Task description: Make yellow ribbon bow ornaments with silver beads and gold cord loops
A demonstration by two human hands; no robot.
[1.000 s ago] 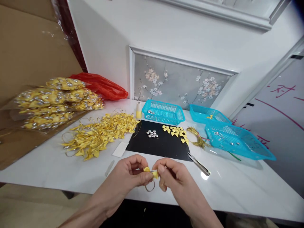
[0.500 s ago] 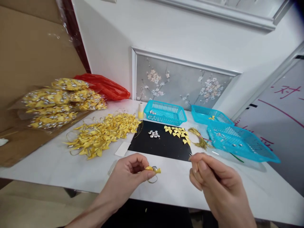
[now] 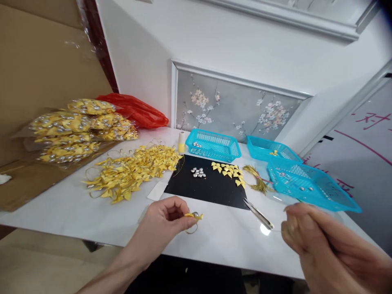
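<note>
My left hand (image 3: 171, 216) pinches a small yellow ribbon flower (image 3: 199, 216) between thumb and fingertips, above the front of the table. A silver bead (image 3: 195, 214) sits in the flower, and a thin loop of cord (image 3: 192, 230) hangs below it. At the right, my right hand (image 3: 309, 237) is closed in a pinch, with a faint thin thread (image 3: 277, 231) running left from its fingertips. Between the hands, metal tweezers or thread snips (image 3: 259, 214) lie on the table by the black mat's corner.
On the black mat (image 3: 196, 192) are silver beads (image 3: 198, 172) and yellow ribbon pieces (image 3: 228, 169). A heap of finished yellow flowers (image 3: 134, 171) lies left, before bagged ones (image 3: 64, 130). Behind stand a thread spool (image 3: 181, 143) and blue baskets (image 3: 214, 153). A cord bundle (image 3: 257, 179) lies right.
My right hand has moved right and towards me, away from the left hand, uncovering the metal tool on the table. My left hand still holds the flower, shifted slightly left.
</note>
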